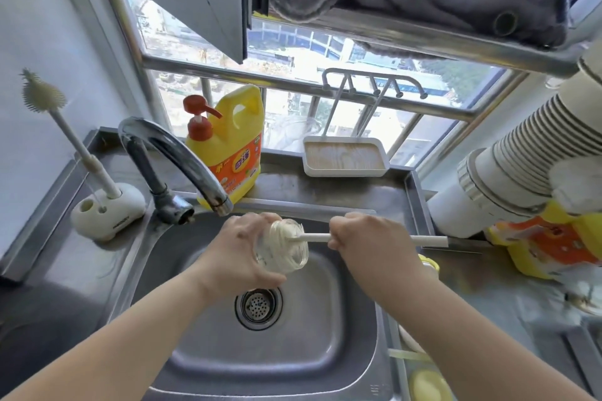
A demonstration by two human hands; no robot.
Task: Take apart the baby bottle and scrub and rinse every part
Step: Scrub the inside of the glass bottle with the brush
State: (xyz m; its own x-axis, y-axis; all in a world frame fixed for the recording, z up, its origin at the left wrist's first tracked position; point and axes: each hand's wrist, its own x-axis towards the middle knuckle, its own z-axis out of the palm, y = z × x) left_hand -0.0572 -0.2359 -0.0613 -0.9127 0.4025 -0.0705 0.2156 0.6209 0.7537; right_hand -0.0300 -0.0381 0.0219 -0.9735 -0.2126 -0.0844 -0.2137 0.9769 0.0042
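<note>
While left hand (242, 252) holds bottle (282, 246) (one): one brush (312, 237).

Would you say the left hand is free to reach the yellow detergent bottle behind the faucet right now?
Probably not: the left hand grips the bottle over the sink, and the faucet arches before the detergent bottle.

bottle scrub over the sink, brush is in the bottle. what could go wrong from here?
1. The left hand alone holds the clear bottle above the sink; a hard brush stroke could knock it loose.
2. The right hand grips the brush handle mid-shaft, and its free end could hit the cup stack.
</note>
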